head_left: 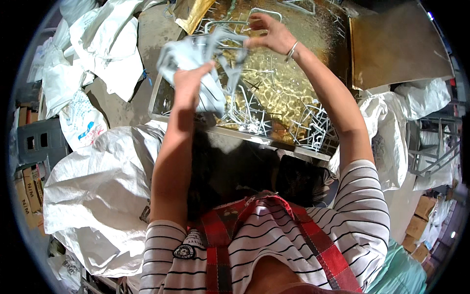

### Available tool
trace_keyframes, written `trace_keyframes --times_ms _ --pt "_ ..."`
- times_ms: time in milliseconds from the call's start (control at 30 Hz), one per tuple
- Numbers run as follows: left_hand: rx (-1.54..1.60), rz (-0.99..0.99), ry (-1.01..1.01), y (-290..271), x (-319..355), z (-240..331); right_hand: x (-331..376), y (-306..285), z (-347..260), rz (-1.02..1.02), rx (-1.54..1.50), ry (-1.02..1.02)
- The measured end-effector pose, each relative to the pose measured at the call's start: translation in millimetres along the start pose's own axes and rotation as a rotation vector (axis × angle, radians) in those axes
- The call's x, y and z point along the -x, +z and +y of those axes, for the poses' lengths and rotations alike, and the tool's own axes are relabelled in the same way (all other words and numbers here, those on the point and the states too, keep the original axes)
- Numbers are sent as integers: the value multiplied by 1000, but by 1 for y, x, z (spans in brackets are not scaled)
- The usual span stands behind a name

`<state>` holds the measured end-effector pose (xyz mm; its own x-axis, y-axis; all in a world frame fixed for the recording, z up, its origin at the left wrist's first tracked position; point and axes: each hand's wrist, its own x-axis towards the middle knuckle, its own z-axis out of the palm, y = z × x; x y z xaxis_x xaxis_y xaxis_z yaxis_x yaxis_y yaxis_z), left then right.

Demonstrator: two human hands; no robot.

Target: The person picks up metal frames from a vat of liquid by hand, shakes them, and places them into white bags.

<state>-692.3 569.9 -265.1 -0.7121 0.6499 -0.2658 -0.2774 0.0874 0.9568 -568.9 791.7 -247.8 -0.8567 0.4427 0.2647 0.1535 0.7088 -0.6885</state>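
Note:
My left hand (192,81) is wrapped round a stack of light grey plastic parts (211,95), flat pieces with frame-like ends, smeared by motion. I hold the stack over the left side of a shallow metal tray (274,143) of clear liquid. To its right my right hand (274,35) is raised over the tray, fingers apart and slightly bent, its thumb close to the upper end of the stack. Whether the thumb touches is hard to tell. In the liquid lie thin white plastic strips (316,128) and, at the far side, pale looped frames (267,12).
White woven sacks (105,181) stand left of the tray, with more sacks (389,132) on its right. A brown-stained panel (399,46) slants up at the tray's right side. Further out are a grey crate (43,139) and cardboard boxes (420,220).

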Motion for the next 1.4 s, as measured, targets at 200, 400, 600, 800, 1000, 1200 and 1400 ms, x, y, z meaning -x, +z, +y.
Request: trace_keyframes --times_ms 200,400,600,800,1000,1200,1400 --pt "503 304 -196 -46 -13 19 -48 98 76 -349 548 230" --pt "368 282 -185 -20 -11 21 -40 159 134 -503 669 302" --pt "273 417 -151 -19 -22 4 -12 119 60 -183 313 239" --pt "530 -124 -275 4 -21 -18 33 78 -38 -62 24 183" --pt "228 -167 -289 32 -1 -14 60 50 -60 -398 292 97" --pt "313 -74 -326 26 4 -7 70 -20 25 19 547 592" --pt "249 -11 -393 5 -1 -8 91 44 57 -423 716 722"
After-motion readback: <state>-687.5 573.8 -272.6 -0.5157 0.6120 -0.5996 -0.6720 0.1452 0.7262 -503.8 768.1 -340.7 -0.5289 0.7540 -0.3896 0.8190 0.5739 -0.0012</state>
